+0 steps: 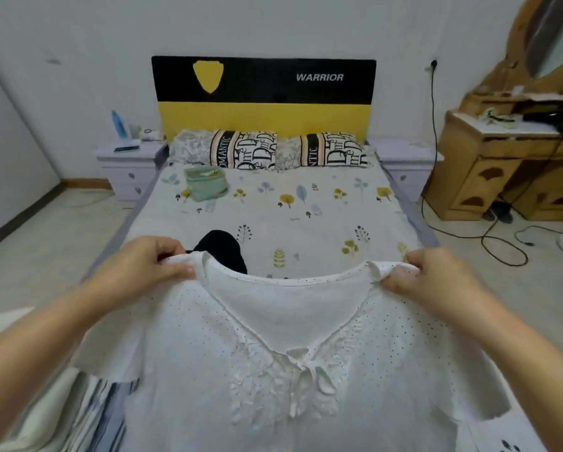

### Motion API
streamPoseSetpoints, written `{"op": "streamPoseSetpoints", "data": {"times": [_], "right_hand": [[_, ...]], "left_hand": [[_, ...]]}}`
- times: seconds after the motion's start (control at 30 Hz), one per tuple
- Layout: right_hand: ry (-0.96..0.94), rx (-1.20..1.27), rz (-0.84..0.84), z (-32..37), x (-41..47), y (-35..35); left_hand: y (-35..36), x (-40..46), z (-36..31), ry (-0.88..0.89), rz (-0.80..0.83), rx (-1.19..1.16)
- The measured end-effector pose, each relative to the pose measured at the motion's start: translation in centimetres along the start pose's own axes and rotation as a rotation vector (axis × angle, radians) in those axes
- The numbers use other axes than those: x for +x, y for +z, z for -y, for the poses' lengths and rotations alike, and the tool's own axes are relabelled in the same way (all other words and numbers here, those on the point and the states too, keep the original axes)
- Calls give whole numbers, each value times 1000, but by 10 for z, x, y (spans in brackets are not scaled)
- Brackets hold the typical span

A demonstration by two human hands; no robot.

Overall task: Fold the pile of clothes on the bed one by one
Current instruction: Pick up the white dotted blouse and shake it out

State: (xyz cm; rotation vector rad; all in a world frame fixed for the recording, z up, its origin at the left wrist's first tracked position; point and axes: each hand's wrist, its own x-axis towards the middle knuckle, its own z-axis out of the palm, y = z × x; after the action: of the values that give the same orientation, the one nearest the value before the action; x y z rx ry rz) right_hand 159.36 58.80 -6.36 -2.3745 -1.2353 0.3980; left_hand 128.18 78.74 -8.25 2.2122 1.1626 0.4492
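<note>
I hold up a white short-sleeved blouse (283,370) with small dots and an embroidered V-neck, spread wide in front of me over the bed (293,207). My left hand (149,262) pinches its left shoulder and my right hand (436,275) pinches its right shoulder. A black garment (223,249) lies on the sheet just behind the collar, partly hidden by the blouse. Striped blue and white cloth (87,415) lies at the lower left under the blouse's sleeve.
A green fabric pouch (205,184) sits on the bed near two patterned pillows (244,150). White nightstands (130,168) flank the headboard. A wooden dressing table (508,164) stands at the right, with black cables (502,243) on the floor.
</note>
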Motion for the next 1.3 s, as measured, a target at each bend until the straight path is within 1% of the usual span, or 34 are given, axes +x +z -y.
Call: {"op": "streamPoseSetpoints", "data": {"times": [0.13, 0.23, 0.37, 0.5, 0.67, 0.77, 0.9, 1.0, 1.07, 1.13, 1.17, 1.23, 1.3], "right_hand": [[93, -63, 14, -23, 46, 82], [151, -90, 21, -39, 74, 139], [157, -101, 24, -60, 105, 201], [144, -104, 5, -83, 130, 247], [78, -110, -29, -115, 162, 297], [60, -26, -8, -136, 180, 327], [62, 77, -7, -159, 203, 362], [111, 124, 43, -173, 220, 385], [132, 118, 99, -183, 230, 399], [148, 141, 113, -189, 240, 409], [174, 187, 87, -192, 247, 411], [217, 258, -14, -193, 263, 408], [170, 163, -97, -194, 282, 404]], "left_hand": [[68, 42, 49, -31, 29, 30], [114, 66, 81, -44, 18, 39], [166, 93, 118, -53, 9, 76], [206, 116, 150, -85, -26, 151], [246, 139, 185, -96, -78, 200], [270, 151, 205, -95, -105, 237], [303, 167, 231, -140, -131, 277], [325, 179, 248, -209, -113, 261], [337, 187, 259, -269, -61, 281], [345, 195, 269, -311, -15, 324], [347, 198, 273, -315, -13, 324], [346, 208, 278, -293, -66, 293], [343, 220, 279, -251, -147, 294]]}}
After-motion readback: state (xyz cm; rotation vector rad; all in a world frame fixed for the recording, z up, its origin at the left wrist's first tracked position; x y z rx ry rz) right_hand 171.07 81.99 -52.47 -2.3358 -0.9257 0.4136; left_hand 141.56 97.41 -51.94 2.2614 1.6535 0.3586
